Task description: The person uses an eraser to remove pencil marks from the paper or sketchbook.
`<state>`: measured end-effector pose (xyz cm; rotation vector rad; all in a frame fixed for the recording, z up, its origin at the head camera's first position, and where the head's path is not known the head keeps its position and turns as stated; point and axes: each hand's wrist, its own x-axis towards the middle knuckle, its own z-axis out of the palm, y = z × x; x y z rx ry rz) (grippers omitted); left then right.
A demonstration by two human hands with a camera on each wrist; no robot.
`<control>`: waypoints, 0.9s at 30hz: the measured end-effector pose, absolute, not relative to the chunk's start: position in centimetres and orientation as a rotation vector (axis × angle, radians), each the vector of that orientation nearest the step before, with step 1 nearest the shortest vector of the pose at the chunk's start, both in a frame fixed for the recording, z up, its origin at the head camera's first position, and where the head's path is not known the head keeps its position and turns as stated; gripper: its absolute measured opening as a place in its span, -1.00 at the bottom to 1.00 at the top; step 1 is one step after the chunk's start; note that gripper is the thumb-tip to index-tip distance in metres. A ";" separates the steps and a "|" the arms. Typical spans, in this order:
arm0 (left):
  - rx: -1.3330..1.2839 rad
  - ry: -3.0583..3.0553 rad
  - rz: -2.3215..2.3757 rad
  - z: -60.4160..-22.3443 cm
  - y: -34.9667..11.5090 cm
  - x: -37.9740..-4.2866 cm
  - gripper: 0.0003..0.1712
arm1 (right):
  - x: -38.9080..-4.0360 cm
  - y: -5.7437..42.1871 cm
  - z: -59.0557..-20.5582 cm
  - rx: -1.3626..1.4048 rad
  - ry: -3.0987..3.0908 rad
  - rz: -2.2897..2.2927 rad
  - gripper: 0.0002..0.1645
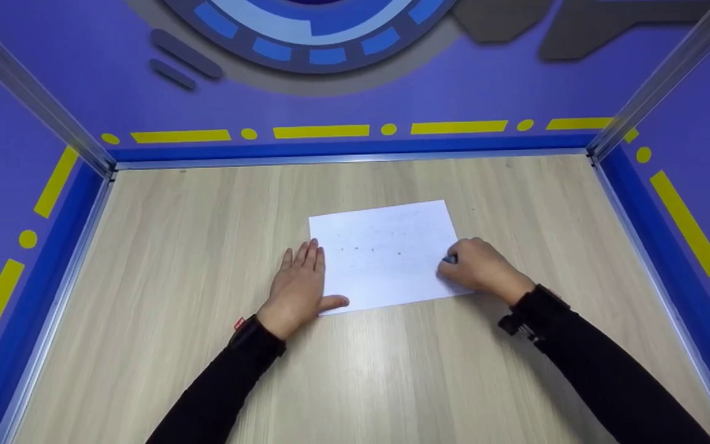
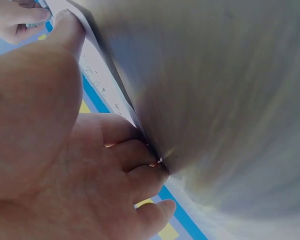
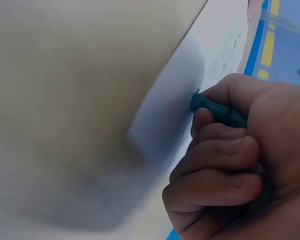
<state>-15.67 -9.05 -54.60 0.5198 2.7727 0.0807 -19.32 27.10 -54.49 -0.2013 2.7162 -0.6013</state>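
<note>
A white sheet of paper (image 1: 386, 277) lies slightly turned on the wooden table, with several small dark specks across its middle. My left hand (image 1: 296, 287) rests along the sheet's left edge, fingers straight, the thumb reaching over its near left corner. At the right edge of the sheet, my right hand (image 1: 484, 265) grips a small dark teal lump (image 3: 217, 110). Thumb and index finger pinch it in the right wrist view, and the other fingers curl into the palm. One end of the lump pokes out against the paper; what kind of thing it is, I cannot tell.
The pale wooden tabletop (image 1: 361, 376) is enclosed by purple panels with yellow marks at the back (image 1: 342, 105), left and right. Metal rails (image 1: 355, 158) run along its edges. Both wrists wear black bands over black sleeves.
</note>
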 end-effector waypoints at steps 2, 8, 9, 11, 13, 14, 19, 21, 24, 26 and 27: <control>0.522 2.770 0.091 -54.7 -9.0 -15.6 0.41 | -19.2 27.7 -54.5 -0.182 2.705 -0.628 -0.72; 0.550 2.779 0.141 -54.8 -9.0 -15.6 0.40 | -19.1 26.6 -53.9 -0.156 2.656 -0.739 -0.50; 0.548 2.781 0.141 -54.8 -9.0 -15.6 0.40 | -19.2 25.9 -53.8 -0.163 2.644 -0.752 -0.47; 0.542 2.782 0.136 -54.8 -9.0 -15.6 0.41 | -19.3 23.9 -53.5 -0.202 2.628 -0.767 -0.44; 0.537 2.786 0.138 -54.8 -9.1 -15.6 0.41 | -19.4 21.3 -53.3 -0.257 2.616 -0.760 -0.45; 0.537 2.787 0.140 -54.8 -9.1 -15.6 0.41 | -19.4 19.8 -53.2 -0.288 2.611 -0.748 -0.47; 0.539 2.796 0.162 -54.9 -9.2 -15.5 0.42 | -19.7 12.7 -53.3 -0.430 2.574 -0.684 -0.61; 0.546 2.809 0.167 -55.0 -9.2 -15.5 0.40 | -19.9 10.4 -53.5 -0.483 2.557 -0.648 -0.60; 0.552 2.823 0.150 -55.0 -9.3 -15.5 0.39 | -20.2 8.0 -53.9 -0.522 2.544 -0.608 -0.59; 0.555 2.832 0.129 -55.0 -9.3 -15.6 0.39 | -20.5 7.3 -54.1 -0.507 2.540 -0.600 -0.58; 0.551 2.833 0.116 -54.9 -9.4 -15.7 0.39 | -20.6 7.1 -54.2 -0.499 2.541 -0.601 -0.58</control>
